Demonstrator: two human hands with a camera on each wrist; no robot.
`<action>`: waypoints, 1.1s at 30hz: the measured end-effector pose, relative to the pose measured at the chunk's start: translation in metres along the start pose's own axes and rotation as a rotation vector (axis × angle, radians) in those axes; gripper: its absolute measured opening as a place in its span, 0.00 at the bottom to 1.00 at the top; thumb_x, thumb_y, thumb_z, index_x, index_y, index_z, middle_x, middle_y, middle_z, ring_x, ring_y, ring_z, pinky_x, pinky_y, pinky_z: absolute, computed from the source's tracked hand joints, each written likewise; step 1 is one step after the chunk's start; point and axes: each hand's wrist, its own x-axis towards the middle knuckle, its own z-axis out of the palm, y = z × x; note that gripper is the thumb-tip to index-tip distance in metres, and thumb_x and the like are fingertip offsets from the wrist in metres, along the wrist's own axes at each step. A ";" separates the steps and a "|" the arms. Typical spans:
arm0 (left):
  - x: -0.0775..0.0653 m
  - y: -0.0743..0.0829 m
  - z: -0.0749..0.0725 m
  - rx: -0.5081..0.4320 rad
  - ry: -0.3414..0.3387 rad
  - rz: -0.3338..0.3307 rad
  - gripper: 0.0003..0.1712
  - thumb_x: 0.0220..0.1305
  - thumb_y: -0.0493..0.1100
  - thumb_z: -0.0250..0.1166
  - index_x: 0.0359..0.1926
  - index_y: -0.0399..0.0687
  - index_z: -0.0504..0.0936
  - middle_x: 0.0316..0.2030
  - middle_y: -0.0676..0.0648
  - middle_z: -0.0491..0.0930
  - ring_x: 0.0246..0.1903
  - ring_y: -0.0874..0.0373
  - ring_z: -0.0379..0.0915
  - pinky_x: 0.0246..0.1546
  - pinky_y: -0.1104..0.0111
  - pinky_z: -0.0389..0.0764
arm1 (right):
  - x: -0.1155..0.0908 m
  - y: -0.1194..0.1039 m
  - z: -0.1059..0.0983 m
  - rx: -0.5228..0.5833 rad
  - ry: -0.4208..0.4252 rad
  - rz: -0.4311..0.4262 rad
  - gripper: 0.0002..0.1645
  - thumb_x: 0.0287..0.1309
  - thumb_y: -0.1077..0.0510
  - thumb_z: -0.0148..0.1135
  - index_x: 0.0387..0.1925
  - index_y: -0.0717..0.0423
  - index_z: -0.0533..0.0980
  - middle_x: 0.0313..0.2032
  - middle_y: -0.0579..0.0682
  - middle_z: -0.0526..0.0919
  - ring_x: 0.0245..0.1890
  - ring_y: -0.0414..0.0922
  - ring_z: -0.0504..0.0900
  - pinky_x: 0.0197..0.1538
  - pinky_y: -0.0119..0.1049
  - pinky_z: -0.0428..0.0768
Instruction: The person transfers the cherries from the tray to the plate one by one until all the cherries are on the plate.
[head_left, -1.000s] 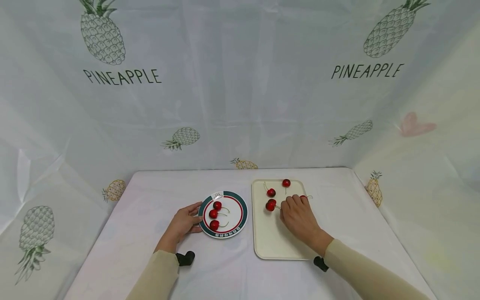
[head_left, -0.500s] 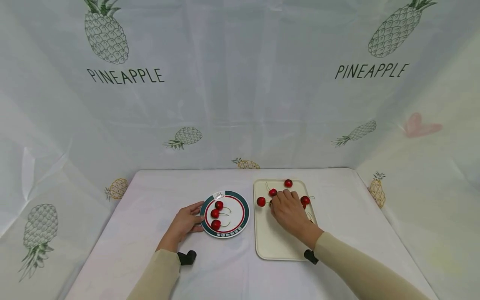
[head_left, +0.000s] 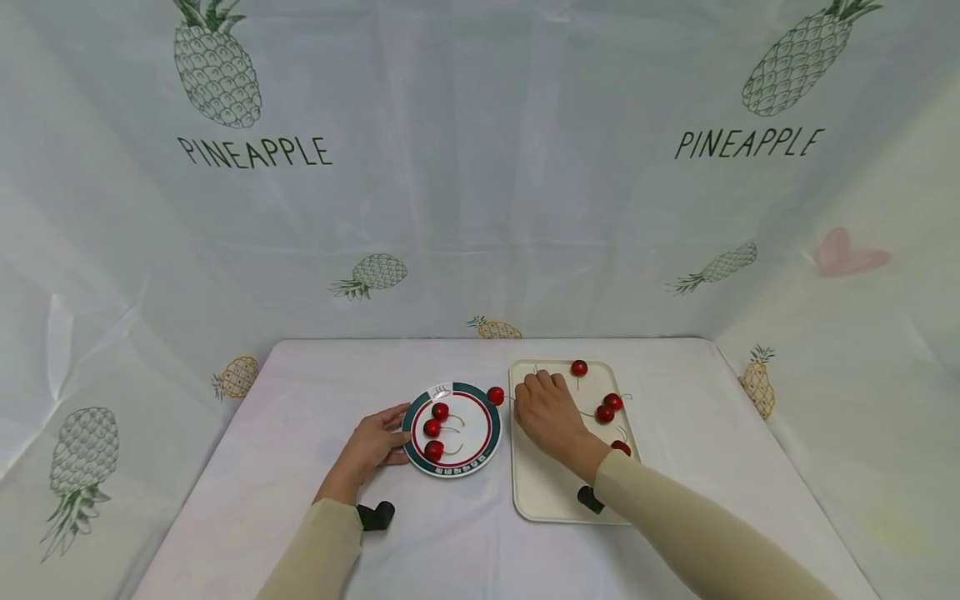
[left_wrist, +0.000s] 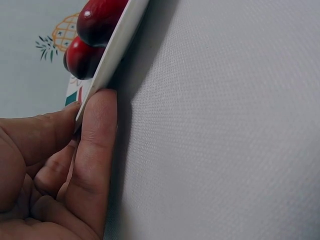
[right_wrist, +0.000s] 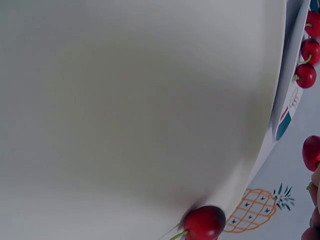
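My left hand pinches the left edge of a round plate with a green rim and a red ring. In the left wrist view the thumb is over the rim and a finger lies under it. Three red cherries with stems lie on the plate. My right hand, over the left part of a cream tray, pinches another cherry by its stem. That cherry hangs out left of the fingertips, overlapping the plate's right rim in the head view.
Several cherries lie on the tray along its back and right side, one partly behind the right sleeve. Tray and plate stand side by side on a white-covered table. A pineapple-print curtain rises behind the table.
My right hand has moved left across the tray, lifting a cherry by the stem toward the plate. Tray cherries at the right have come into view. The left hand keeps its hold.
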 end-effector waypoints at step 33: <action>0.004 -0.005 -0.002 -0.028 -0.012 0.002 0.36 0.70 0.30 0.66 0.77 0.48 0.71 0.72 0.33 0.72 0.36 0.55 0.87 0.36 0.60 0.92 | 0.061 -0.062 0.030 -0.132 -0.229 -0.033 0.14 0.75 0.51 0.62 0.48 0.58 0.78 0.39 0.51 0.78 0.43 0.50 0.71 0.50 0.41 0.74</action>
